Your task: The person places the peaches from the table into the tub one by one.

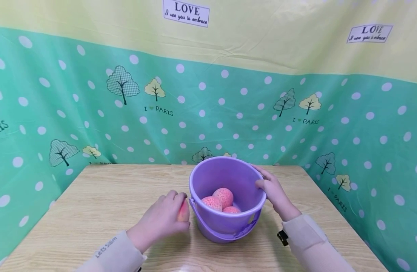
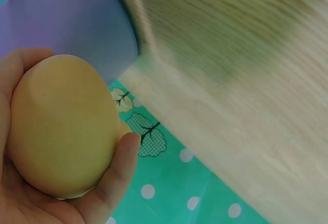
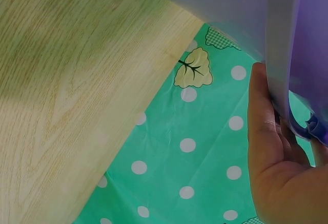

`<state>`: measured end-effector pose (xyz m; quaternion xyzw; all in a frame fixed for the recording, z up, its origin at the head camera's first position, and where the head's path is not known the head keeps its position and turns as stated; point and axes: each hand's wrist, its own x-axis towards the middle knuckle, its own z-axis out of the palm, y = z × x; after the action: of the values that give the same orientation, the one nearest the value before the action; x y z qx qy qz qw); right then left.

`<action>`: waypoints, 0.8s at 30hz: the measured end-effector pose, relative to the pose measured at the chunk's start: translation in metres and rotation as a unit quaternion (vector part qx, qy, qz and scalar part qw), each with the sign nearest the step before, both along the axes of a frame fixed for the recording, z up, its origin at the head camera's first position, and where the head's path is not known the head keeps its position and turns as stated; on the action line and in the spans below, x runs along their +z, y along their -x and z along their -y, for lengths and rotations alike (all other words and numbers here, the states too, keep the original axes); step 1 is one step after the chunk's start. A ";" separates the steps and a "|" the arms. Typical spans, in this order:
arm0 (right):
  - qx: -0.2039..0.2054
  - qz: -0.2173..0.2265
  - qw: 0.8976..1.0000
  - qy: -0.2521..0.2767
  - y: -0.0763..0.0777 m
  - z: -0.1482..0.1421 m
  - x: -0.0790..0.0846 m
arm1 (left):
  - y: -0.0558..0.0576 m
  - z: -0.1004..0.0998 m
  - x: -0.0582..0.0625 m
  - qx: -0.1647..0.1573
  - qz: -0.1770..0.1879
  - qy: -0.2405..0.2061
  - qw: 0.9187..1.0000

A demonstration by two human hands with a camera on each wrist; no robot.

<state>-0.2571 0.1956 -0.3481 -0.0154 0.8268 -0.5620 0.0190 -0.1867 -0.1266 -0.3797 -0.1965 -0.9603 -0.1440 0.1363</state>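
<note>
A purple bucket (image 1: 228,226) is on the wooden table, its handle hanging down the near side. Inside it lie pink, speckled round things (image 1: 223,197), three of them in sight. My right hand (image 1: 274,190) grips the bucket's right rim, thumb over the edge and fingers outside. Just left of the bucket, my left hand (image 1: 160,219) holds a peach (image 1: 183,211), reddish on one side. The left wrist view shows the peach's smooth yellow side (image 2: 64,126), with fingers and thumb curled round it. In the right wrist view, fingers (image 3: 264,116) lie against the bucket's rim.
The light wooden table (image 1: 103,196) reaches back to a green and yellow curtain (image 1: 208,102) with white dots and printed trees. The curtain also hangs along both sides. A dark clip-like piece (image 1: 282,238) sits at the right cuff.
</note>
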 end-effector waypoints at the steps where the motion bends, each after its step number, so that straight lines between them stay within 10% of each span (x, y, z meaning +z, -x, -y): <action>1: 0.000 -0.001 1.000 0.000 0.000 0.000 0.000 | 0.000 0.000 0.001 0.000 0.000 0.002 1.000; 24: -0.002 0.004 1.000 -0.001 -0.001 0.000 0.000 | 0.004 0.008 0.020 -0.010 -0.023 0.054 0.998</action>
<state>-0.2560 0.1953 -0.3482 -0.0118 0.8275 -0.5610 0.0215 -0.1904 -0.1343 -0.3598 -0.2162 -0.9613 -0.0887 0.1458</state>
